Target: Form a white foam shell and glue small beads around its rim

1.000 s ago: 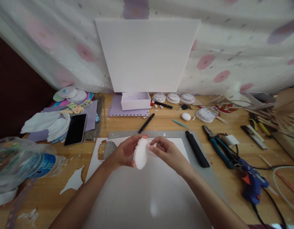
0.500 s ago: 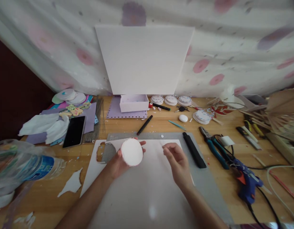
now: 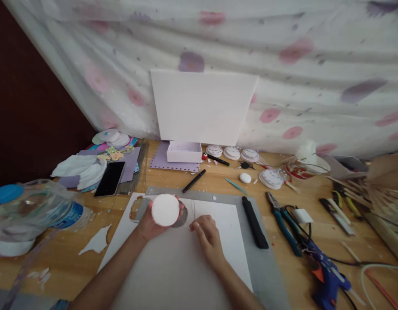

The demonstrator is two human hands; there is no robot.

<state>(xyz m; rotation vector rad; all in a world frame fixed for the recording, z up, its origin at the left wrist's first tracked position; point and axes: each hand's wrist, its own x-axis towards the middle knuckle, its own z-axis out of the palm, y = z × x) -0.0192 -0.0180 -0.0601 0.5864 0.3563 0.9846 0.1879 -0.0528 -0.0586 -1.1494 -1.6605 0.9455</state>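
Observation:
My left hand (image 3: pixel 151 224) is closed around the edge of a round white disc (image 3: pixel 165 210), its flat face turned toward me. To its right, my right hand (image 3: pixel 205 232) pinches a thin strand (image 3: pixel 194 207) that rises above the fingertips; whether it is thread or wire I cannot tell. Both hands are over a large white sheet (image 3: pixel 227 241) with round holes cut in its upper left part. Beneath the sheet is a grey cutting mat (image 3: pixel 276 280).
Pliers (image 3: pixel 284 226), a blue glue gun (image 3: pixel 328 271) and a black tool (image 3: pixel 254 221) lie at right. On the left are a phone (image 3: pixel 110 178) and a plastic bottle (image 3: pixel 69 215). A white box (image 3: pixel 184 153) and several decorated discs (image 3: pixel 271 178) stand behind, before a white board (image 3: pixel 203 107).
My right hand has moved left, closer to the disc, and the strand above its fingers now shows. The left hand still holds the disc, slightly further left. The camera view has tilted up.

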